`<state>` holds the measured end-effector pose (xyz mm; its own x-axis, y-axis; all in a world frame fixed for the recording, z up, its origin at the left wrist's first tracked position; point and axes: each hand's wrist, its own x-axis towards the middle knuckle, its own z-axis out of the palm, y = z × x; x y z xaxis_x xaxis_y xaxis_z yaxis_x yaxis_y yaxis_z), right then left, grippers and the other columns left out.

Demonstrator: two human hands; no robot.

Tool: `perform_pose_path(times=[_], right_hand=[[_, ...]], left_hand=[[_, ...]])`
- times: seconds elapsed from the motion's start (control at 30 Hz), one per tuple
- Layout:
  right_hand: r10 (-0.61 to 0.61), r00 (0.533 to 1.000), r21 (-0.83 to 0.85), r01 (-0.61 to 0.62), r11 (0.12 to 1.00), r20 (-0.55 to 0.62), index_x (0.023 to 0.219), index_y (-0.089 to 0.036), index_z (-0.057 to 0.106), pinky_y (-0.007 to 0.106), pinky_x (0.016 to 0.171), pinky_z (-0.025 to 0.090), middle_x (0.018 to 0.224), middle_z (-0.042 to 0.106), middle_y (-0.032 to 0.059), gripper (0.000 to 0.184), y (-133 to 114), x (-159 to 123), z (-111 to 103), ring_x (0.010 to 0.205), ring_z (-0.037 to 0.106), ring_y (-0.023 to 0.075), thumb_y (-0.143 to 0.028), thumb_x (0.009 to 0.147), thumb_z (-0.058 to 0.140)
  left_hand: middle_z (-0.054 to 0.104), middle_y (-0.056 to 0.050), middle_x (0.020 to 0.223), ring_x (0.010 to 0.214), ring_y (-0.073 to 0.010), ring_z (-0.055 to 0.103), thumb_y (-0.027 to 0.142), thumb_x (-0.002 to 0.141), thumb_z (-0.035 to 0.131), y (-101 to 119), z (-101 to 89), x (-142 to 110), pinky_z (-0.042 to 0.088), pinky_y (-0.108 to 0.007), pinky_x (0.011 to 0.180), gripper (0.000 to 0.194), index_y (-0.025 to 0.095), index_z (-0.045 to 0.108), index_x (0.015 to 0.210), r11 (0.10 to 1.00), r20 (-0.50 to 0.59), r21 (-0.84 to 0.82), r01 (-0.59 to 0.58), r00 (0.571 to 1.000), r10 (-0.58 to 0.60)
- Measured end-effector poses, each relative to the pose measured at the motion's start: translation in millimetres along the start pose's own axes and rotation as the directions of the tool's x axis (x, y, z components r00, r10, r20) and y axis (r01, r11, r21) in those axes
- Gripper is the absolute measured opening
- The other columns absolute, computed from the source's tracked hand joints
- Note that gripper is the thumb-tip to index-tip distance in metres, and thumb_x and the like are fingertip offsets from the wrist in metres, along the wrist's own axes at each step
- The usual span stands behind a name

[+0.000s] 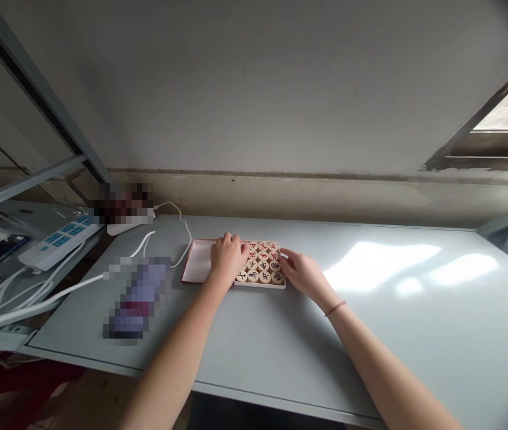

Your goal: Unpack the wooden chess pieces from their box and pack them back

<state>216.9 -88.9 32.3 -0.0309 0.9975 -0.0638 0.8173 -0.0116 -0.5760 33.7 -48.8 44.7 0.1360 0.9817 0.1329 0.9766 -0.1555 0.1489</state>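
Observation:
A shallow box [259, 286] lies on the desk, with round Chinese chess pieces [264, 276] set in rows inside it. The pieces carry red characters at the back and black ones at the front. On its left is a white-lined lid or flap [200, 263] with a red edge, lying flat. My left hand [229, 257] curls over where the lid meets the box and covers the leftmost pieces; what its fingers hold is hidden. At the box's right side, my right hand [302, 272] grips the edge, thumb and fingers bent against it.
The grey desk [307, 352] stands against the wall. A blurred purple item [139, 298] lies left of my left arm. White cables [88, 280] and a power strip [61, 239] with blue sockets are further left. Sunlight glares on the desk's right side.

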Motion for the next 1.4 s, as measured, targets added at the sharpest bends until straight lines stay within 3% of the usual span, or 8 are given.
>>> perform_pose_path(times=[0.17,0.47,0.8,1.23,1.33,1.4], right_hand=[[0.009,1.0,0.008,-0.009,1.0,-0.011,0.11,-0.02,0.064,0.024,0.053,0.031,0.066,0.066,0.0047,0.038,0,0,1,0.057,0.055,0.0171,-0.031,0.087,0.036],[-0.001,1.0,0.024,0.002,1.0,-0.014,0.105,-0.022,0.066,0.024,0.051,0.03,0.061,0.063,0.003,0.037,-1,0,1,0.054,0.052,0.0164,-0.032,0.085,0.037],[0.035,0.999,0.047,-0.033,0.998,-0.034,0.101,-0.022,0.068,0.024,0.051,0.029,0.064,0.064,0.0042,0.036,-3,-1,2,0.054,0.051,0.0161,-0.028,0.083,0.037],[0.042,0.999,0.112,-0.041,0.993,-0.008,0.104,-0.02,0.067,0.024,0.051,0.031,0.06,0.062,0.0025,0.037,-2,-1,0,0.054,0.051,0.0154,-0.031,0.083,0.038],[0.092,0.995,0.255,-0.082,0.963,-0.027,0.103,-0.017,0.066,0.024,0.054,0.036,0.064,0.063,0.0032,0.037,1,0,-4,0.06,0.056,0.0159,-0.034,0.083,0.04],[0.129,0.983,0.331,-0.08,0.94,-0.127,0.103,-0.016,0.065,0.024,0.055,0.039,0.068,0.063,0.0034,0.036,1,-1,-6,0.06,0.056,0.0151,-0.035,0.083,0.041]], left_hand=[[0.059,-0.015,0.102,0.097,-0.0288,0.051,0.033,0.092,0.037,7,4.7,-3,0.039,-0.043,0.082,0.036,0.015,0.068,0.093,0.999,-0.059,0.048,0.008,0.998,-0.005],[0.058,-0.016,0.1,0.098,-0.0299,0.048,0.026,0.09,0.038,11,0.3,-5,0.037,-0.045,0.082,0.035,0.015,0.071,0.093,0.999,-0.055,0.025,0.039,0.998,-0.037],[0.06,-0.014,0.099,0.096,-0.0285,0.05,0.028,0.089,0.039,11,4.6,-7,0.037,-0.041,0.079,0.031,0.016,0.067,0.093,0.998,-0.101,0.059,0.029,0.995,-0.023],[0.068,-0.008,0.097,0.097,-0.0247,0.055,0.028,0.092,0.04,3,2.7,-7,0.035,-0.037,0.083,0.022,0.022,0.061,0.091,0.996,-0.043,-0.079,-0.036,0.999,0.032],[0.068,-0.006,0.098,0.097,-0.023,0.056,0.03,0.094,0.039,-2,-1.7,-5,0.037,-0.035,0.085,0.023,0.022,0.06,0.095,0.987,-0.111,-0.152,-0.047,0.993,0.031],[0.066,-0.006,0.104,0.099,-0.0212,0.056,0.031,0.095,0.038,-2,-6.6,-5,0.038,-0.033,0.088,0.023,0.022,0.059,0.1,0.964,-0.222,-0.255,-0.076,0.975,0.019]])
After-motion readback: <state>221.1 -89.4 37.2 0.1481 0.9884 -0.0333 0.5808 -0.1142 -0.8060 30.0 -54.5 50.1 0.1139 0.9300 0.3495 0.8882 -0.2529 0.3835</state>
